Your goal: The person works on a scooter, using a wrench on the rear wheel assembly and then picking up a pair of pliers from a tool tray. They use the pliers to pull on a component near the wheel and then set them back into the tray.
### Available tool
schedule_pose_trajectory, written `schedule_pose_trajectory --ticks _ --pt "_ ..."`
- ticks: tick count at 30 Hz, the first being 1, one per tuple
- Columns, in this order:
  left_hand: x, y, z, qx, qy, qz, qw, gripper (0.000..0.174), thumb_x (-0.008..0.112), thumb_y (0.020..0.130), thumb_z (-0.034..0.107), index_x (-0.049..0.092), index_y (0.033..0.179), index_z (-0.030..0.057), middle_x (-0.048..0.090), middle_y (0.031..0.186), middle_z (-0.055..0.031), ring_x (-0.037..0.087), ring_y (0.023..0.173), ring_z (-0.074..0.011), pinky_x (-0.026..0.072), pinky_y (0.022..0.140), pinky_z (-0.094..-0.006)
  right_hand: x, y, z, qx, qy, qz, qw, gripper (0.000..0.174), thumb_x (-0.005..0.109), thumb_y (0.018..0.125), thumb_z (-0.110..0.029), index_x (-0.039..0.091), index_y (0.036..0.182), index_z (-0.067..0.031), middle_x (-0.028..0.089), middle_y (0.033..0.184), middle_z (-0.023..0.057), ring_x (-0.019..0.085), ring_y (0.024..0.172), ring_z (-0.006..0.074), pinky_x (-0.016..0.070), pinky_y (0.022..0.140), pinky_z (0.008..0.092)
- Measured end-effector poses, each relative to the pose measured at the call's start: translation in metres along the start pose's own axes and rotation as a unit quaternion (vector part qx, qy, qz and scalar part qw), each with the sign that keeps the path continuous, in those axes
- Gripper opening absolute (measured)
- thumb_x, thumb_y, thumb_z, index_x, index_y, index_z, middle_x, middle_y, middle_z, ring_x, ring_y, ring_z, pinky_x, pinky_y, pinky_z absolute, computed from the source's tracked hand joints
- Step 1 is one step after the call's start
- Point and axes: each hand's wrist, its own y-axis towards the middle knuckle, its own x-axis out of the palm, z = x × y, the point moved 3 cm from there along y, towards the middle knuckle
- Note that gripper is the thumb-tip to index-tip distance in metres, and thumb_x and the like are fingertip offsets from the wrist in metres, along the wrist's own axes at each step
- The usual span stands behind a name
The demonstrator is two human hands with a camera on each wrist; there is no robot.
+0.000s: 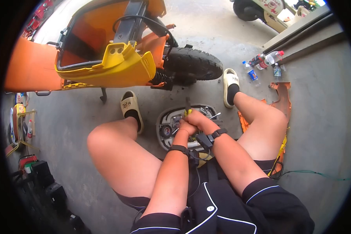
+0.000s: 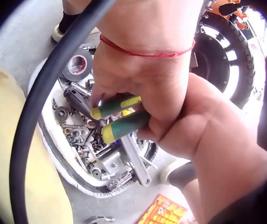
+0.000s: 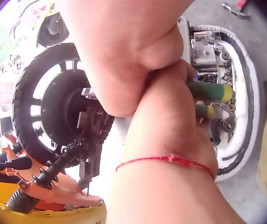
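My left hand (image 2: 138, 88), with a red string at the wrist, grips the green-and-yellow handles of pliers (image 2: 124, 128). My right hand (image 1: 199, 118) curls round the pliers farther forward, pressed against the left. A yellow part and a dark end of the pliers show past its fingers in the head view; the hands hide the middle. Right below is a white, black-rimmed shell (image 2: 49, 135) full of hardware. It holds a tape roll (image 2: 77, 64), a wrench (image 2: 135, 163), sockets (image 2: 120, 181) and many loose screws and washers (image 2: 79, 135).
An orange-and-yellow scooter body (image 1: 105, 74) with a black wheel (image 1: 193, 64) stands ahead. Plastic bottles (image 1: 261, 64) are at the right by a door sill. Orange panels (image 1: 281, 99) lie beside the right leg. A hammer (image 3: 236, 10) rests on the floor. Black cases (image 1: 46, 183) sit at left.
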Motion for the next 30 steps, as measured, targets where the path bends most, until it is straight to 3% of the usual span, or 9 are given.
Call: schedule_pose_trajectory --ticks 1,3,6,17,19,23,25,29,30 --pt "-0.009 0.005 -0.011 -0.044 -0.061 -0.015 0.997 0.068 0.077 0.073 0.048 0.066 0.124 0.0044 0.061 0.133 -0.0244 0.057 0.125 -0.0368 0.0473 0.104 -0.0396 0.003 -0.003 -0.018 0.021 -0.041 0.001 0.999 0.044 0.070 0.079 -0.010 0.061 0.119 0.0053 0.070 0.107 0.0189 0.068 0.095 0.0263 0.0533 0.082 0.0393" --pt "-0.071 -0.037 0.024 -0.107 -0.047 -0.031 0.993 0.077 0.076 0.074 0.048 0.056 0.137 0.0064 0.052 0.143 -0.0224 0.050 0.133 -0.0373 0.0428 0.109 -0.0420 0.018 0.003 -0.034 0.019 0.031 -0.053 0.998 0.036 0.067 0.079 -0.006 0.064 0.113 0.0056 0.071 0.104 0.0173 0.067 0.093 0.0248 0.0529 0.081 0.0400" --pt "-0.109 -0.053 0.035 -0.235 -0.091 0.055 0.966 0.098 0.073 0.075 0.043 0.021 0.153 0.0138 0.033 0.154 -0.0200 0.037 0.142 -0.0394 0.0335 0.115 -0.0496 0.035 0.031 -0.034 -0.018 0.117 -0.156 0.981 0.030 0.063 0.076 0.000 0.069 0.105 0.0042 0.071 0.100 0.0140 0.065 0.091 0.0236 0.0522 0.077 0.0383" --pt "-0.092 -0.040 0.033 -0.244 -0.058 0.144 0.957 0.110 0.077 0.070 0.047 0.016 0.152 0.0079 0.034 0.147 -0.0221 0.034 0.140 -0.0400 0.0293 0.116 -0.0497 0.028 0.056 -0.023 0.008 0.167 -0.209 0.963 0.041 0.060 0.070 0.004 0.070 0.109 0.0006 0.069 0.096 0.0089 0.062 0.084 0.0197 0.0488 0.069 0.0315" --pt "-0.093 -0.042 0.035 -0.236 -0.042 0.167 0.956 0.113 0.079 0.069 0.046 0.013 0.153 0.0082 0.034 0.146 -0.0219 0.034 0.139 -0.0407 0.0294 0.115 -0.0501 0.028 0.058 -0.020 0.029 0.139 -0.204 0.969 0.053 0.058 0.070 0.008 0.061 0.122 0.0029 0.067 0.104 0.0109 0.063 0.087 0.0214 0.0508 0.074 0.0314" --pt "-0.098 -0.046 0.045 -0.218 -0.018 0.133 0.967 0.110 0.078 0.073 0.039 0.011 0.153 0.0062 0.032 0.146 -0.0228 0.030 0.140 -0.0410 0.0259 0.115 -0.0506 0.019 0.047 -0.029 0.052 0.184 -0.169 0.967 0.050 0.055 0.069 0.008 0.061 0.119 0.0024 0.065 0.096 0.0100 0.062 0.084 0.0210 0.0502 0.067 0.0325" --pt "-0.094 -0.045 0.042 -0.212 -0.013 0.139 0.967 0.124 0.086 0.062 0.049 0.013 0.155 0.0105 0.035 0.143 -0.0224 0.034 0.139 -0.0414 0.0304 0.114 -0.0511 0.014 0.045 -0.039 0.048 0.118 -0.138 0.982 0.047 0.054 0.070 0.009 0.060 0.116 0.0013 0.063 0.094 0.0088 0.061 0.082 0.0210 0.0493 0.062 0.0329" --pt "-0.095 -0.041 0.049 -0.176 0.009 0.166 0.970 0.128 0.087 0.059 0.051 0.013 0.155 0.0111 0.037 0.141 -0.0216 0.035 0.137 -0.0416 0.0314 0.113 -0.0520 0.015 0.062 -0.031 0.052 0.170 -0.163 0.971 0.046 0.053 0.071 0.009 0.060 0.115 0.0006 0.061 0.095 0.0089 0.061 0.084 0.0216 0.0490 0.062 0.0318" --pt "-0.097 -0.042 0.052 -0.176 0.004 0.168 0.970 0.123 0.087 0.061 0.043 0.013 0.155 0.0106 0.038 0.139 -0.0203 0.036 0.135 -0.0404 0.0305 0.112 -0.0510 0.016 0.065 -0.028 0.062 0.188 -0.157 0.968 0.047 0.053 0.071 0.009 0.060 0.116 0.0005 0.061 0.096 0.0090 0.060 0.085 0.0216 0.0495 0.062 0.0319"
